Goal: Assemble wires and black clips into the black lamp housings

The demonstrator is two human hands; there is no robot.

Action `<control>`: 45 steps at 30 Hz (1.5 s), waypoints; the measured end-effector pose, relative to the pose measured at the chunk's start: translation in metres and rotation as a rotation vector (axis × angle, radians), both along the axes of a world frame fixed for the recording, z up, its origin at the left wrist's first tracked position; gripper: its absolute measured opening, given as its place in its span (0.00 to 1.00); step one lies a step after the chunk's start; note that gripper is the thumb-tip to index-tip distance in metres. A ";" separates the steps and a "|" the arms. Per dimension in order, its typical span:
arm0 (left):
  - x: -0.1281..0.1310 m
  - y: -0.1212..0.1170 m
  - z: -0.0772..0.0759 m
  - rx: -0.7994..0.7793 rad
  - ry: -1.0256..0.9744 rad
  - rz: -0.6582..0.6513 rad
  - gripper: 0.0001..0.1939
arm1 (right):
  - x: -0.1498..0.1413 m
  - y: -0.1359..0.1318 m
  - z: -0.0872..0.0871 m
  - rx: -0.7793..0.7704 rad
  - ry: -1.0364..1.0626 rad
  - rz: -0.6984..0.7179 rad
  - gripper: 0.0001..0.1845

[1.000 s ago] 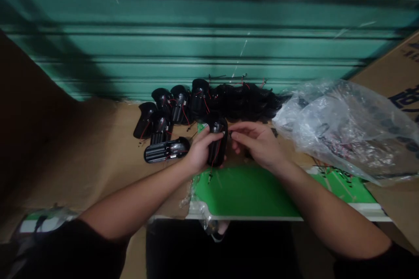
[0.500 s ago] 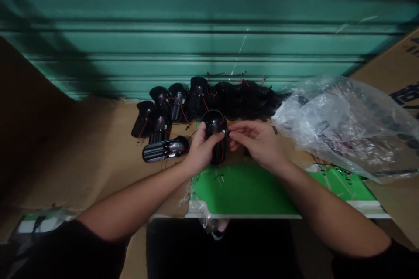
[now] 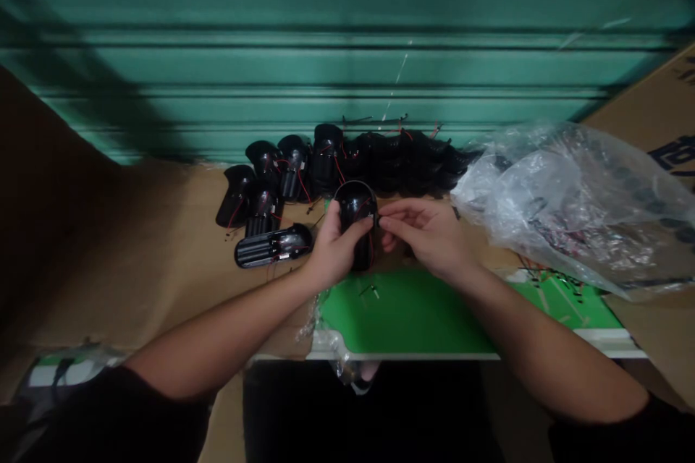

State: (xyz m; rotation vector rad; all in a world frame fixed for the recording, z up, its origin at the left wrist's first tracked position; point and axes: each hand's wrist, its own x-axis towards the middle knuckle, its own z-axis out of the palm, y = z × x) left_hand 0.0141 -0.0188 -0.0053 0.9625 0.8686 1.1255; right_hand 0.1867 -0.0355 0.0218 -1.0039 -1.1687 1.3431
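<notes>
Black plastic housing [image 3: 354,206] with red wires [image 3: 371,249], held between both hands above a green board [image 3: 402,311]

Left hand [image 3: 337,249] curled around it, fingers spread; right hand [image 3: 426,235] pinching its 3 o'clock edge between thumb and forefinger; more housings [image 3: 326,159] at 12 o'clock, clear plastic bag [image 3: 570,210] at 2 o'clock.

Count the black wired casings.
At least 7: one casing in the left hand, one lying flat, five grouped behind it; the dark heap may hide more.
</notes>
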 end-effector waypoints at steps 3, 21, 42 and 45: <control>0.000 0.000 -0.001 0.030 0.036 0.005 0.25 | 0.000 -0.001 0.002 -0.006 -0.008 -0.003 0.20; -0.004 -0.002 -0.009 0.157 0.153 0.017 0.24 | 0.000 -0.001 0.003 -0.038 -0.035 0.022 0.24; -0.004 -0.014 0.023 -0.042 -0.096 -0.274 0.25 | 0.008 0.007 -0.014 -0.143 0.139 0.324 0.25; -0.005 -0.014 0.022 -0.039 -0.073 -0.256 0.25 | 0.009 0.005 -0.014 -0.121 0.154 0.344 0.23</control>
